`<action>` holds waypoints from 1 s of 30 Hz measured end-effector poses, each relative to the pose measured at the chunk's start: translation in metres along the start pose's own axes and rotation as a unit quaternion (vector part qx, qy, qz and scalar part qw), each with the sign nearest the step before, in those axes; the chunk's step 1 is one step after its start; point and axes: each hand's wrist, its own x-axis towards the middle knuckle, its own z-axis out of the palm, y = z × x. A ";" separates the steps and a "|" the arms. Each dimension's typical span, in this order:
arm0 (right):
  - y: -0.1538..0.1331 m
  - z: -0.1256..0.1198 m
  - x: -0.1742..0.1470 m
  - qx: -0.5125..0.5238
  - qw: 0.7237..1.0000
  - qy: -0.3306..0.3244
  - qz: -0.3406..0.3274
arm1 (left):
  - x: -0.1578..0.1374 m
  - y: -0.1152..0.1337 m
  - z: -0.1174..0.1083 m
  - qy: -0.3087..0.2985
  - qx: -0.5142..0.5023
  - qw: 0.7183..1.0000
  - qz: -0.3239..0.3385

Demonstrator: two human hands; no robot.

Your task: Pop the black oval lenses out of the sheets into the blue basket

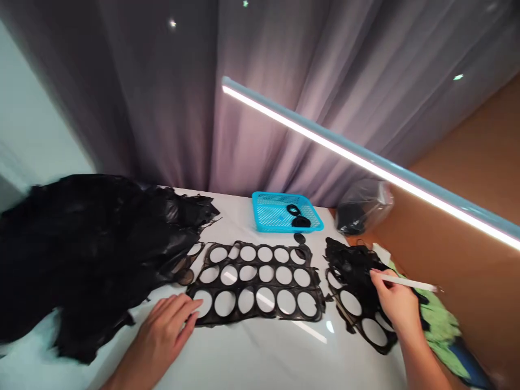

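A black rubbery sheet with rows of round holes (254,314) lies flat on the white table. My left hand (170,322) rests at its lower left corner, fingers stretched out, the fingertips at the edge of a hole. My right hand (398,303) is closed round a slim white pen-like stick (418,283), whose far end points right. That hand is over a second holed black sheet (361,319), crumpled at its upper part. Whether the stick's near tip touches this sheet, I cannot tell.
A big heap of black sheets (93,249) covers the table's left side. At the back stands a blue mesh basket (262,216) with several black rings (301,221). A clear plastic bag (365,203) and green cloth (441,333) are on the right. A lit tube lamp (345,151) slants overhead.
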 end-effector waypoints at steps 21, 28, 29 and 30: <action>-0.062 0.029 -0.103 0.288 0.903 -0.295 -0.119 | 0.101 0.103 0.124 -0.169 -0.095 0.949 0.248; -0.061 0.037 -0.108 0.277 0.907 -0.289 -0.130 | 0.101 0.105 0.127 -0.162 -0.107 0.953 0.234; -0.061 0.037 -0.108 0.274 0.908 -0.288 -0.135 | 0.102 0.106 0.126 -0.162 -0.109 0.953 0.233; -0.061 0.038 -0.109 0.269 0.909 -0.286 -0.141 | 0.102 0.106 0.126 -0.163 -0.110 0.953 0.232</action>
